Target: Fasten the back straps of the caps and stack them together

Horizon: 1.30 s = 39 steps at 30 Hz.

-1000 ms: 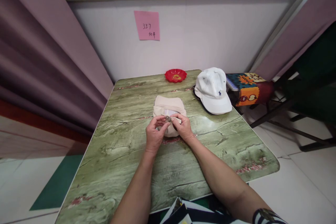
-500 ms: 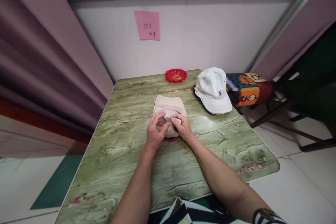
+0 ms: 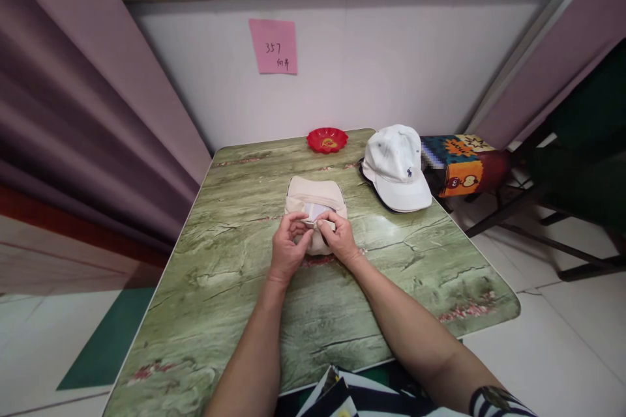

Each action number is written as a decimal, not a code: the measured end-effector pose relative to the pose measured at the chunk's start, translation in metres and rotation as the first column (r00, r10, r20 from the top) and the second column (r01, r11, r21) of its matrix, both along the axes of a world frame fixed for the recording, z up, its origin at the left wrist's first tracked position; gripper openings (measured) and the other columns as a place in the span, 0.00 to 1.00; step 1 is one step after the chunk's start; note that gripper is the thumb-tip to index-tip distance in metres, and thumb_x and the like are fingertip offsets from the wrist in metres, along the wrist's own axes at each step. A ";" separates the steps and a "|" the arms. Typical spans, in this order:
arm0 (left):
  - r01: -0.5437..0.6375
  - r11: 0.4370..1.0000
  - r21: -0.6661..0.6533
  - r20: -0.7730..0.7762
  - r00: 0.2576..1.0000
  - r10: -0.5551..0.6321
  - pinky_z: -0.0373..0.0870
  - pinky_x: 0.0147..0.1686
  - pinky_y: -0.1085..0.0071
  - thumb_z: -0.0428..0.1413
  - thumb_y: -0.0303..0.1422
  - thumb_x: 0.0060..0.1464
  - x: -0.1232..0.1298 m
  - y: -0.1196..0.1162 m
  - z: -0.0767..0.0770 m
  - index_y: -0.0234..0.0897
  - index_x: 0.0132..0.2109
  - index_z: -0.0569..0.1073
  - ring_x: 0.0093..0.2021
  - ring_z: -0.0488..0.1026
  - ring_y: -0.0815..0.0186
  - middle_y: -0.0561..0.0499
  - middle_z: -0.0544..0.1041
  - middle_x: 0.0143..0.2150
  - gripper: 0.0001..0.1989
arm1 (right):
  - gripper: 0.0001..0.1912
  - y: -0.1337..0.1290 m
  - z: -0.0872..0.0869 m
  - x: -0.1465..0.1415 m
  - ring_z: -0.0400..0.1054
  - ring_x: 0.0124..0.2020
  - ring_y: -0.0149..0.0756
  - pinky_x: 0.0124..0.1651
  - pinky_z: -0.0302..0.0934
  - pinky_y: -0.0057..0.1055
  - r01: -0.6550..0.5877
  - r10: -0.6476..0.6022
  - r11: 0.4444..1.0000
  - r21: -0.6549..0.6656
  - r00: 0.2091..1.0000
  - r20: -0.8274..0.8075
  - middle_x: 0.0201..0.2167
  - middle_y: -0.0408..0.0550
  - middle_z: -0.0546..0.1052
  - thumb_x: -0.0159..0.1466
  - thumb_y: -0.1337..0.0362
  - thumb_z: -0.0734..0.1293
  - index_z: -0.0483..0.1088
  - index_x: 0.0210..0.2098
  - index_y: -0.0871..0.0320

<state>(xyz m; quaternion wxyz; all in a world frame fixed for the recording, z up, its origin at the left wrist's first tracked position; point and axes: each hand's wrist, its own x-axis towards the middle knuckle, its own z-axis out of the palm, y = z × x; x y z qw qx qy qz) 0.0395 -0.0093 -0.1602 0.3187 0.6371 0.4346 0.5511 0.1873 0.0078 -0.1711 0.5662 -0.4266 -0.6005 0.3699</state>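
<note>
A beige cap (image 3: 317, 189) lies on the green wood-patterned table in front of me, its brim toward the far side. My left hand (image 3: 289, 244) is closed at the strap over the cap's opening, thumb and fingers pinched together. From the other side, my right hand (image 3: 341, 238) pinches the same strap (image 3: 313, 224) between thumb and forefinger. The fingertips of both hands almost meet there and cover most of the strap's fastening. A pale lining shows through the opening just beyond them.
A white cap (image 3: 397, 166) sits on top of other caps at the table's right edge. Near the back edge is a red scalloped dish (image 3: 327, 140). A stool with a patterned cover (image 3: 462, 163) stands right of the table (image 3: 220, 260), and a pink note (image 3: 274, 47) hangs on the wall.
Both hands stay at the strap with small finger shifts. The shiny piece between the fingertips is now mostly covered. My left hand has edged slightly down and left.
</note>
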 end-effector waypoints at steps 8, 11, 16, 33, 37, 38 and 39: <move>-0.084 0.961 0.264 -0.273 0.949 0.158 0.75 0.39 0.71 0.56 0.28 0.59 -0.003 0.000 -0.003 0.39 0.48 0.72 0.37 0.76 0.68 0.49 0.77 0.43 0.10 | 0.09 -0.003 0.003 -0.002 0.70 0.33 0.35 0.41 0.63 0.30 0.045 -0.048 0.996 0.077 0.998 0.036 0.28 0.44 0.76 0.63 0.60 0.63 0.72 0.32 0.57; -0.085 0.943 0.322 -0.332 0.922 0.197 0.74 0.39 0.71 0.57 0.29 0.60 -0.005 0.000 0.000 0.39 0.47 0.73 0.37 0.75 0.68 0.49 0.78 0.42 0.09 | 0.07 -0.005 0.005 -0.002 0.69 0.33 0.35 0.42 0.64 0.30 0.103 -0.110 0.987 0.126 0.993 0.046 0.29 0.44 0.75 0.63 0.61 0.63 0.70 0.32 0.57; -0.092 0.922 0.377 -0.372 0.896 0.242 0.73 0.39 0.70 0.59 0.32 0.59 -0.005 0.000 0.007 0.39 0.46 0.75 0.37 0.75 0.66 0.49 0.78 0.38 0.07 | 0.08 -0.006 0.008 -0.001 0.68 0.32 0.35 0.39 0.63 0.30 0.146 -0.155 0.976 0.161 0.987 0.050 0.27 0.44 0.72 0.63 0.61 0.63 0.69 0.31 0.57; -0.072 0.894 0.443 -0.423 0.862 0.279 0.75 0.42 0.68 0.57 0.30 0.61 -0.004 -0.003 0.012 0.38 0.46 0.73 0.42 0.75 0.63 0.46 0.76 0.41 0.07 | 0.08 -0.003 0.005 0.002 0.67 0.30 0.34 0.38 0.61 0.29 0.042 -0.045 0.997 0.066 0.998 0.047 0.26 0.43 0.72 0.61 0.60 0.64 0.69 0.30 0.57; -0.086 0.891 0.446 -0.454 0.836 0.308 0.74 0.44 0.68 0.56 0.30 0.61 -0.004 -0.005 0.009 0.38 0.47 0.74 0.45 0.75 0.62 0.44 0.76 0.44 0.08 | 0.08 -0.003 0.005 0.003 0.66 0.29 0.34 0.36 0.61 0.29 0.036 -0.040 0.998 0.061 0.997 0.065 0.25 0.42 0.72 0.61 0.59 0.64 0.69 0.29 0.57; -0.096 0.888 0.450 -0.466 0.823 0.325 0.74 0.43 0.68 0.56 0.30 0.61 -0.003 -0.005 0.008 0.38 0.47 0.74 0.45 0.76 0.61 0.44 0.75 0.45 0.08 | 0.08 -0.003 0.005 0.003 0.67 0.29 0.33 0.36 0.61 0.29 0.041 -0.046 0.997 0.068 0.997 0.069 0.25 0.42 0.72 0.61 0.60 0.64 0.69 0.29 0.57; -0.103 0.887 0.451 -0.477 0.812 0.337 0.74 0.43 0.68 0.56 0.30 0.61 -0.002 -0.006 0.007 0.38 0.47 0.74 0.45 0.76 0.61 0.43 0.75 0.45 0.08 | 0.08 -0.003 0.005 0.004 0.67 0.29 0.34 0.36 0.61 0.29 0.048 -0.053 0.996 0.076 0.996 0.074 0.25 0.42 0.72 0.61 0.60 0.64 0.70 0.29 0.57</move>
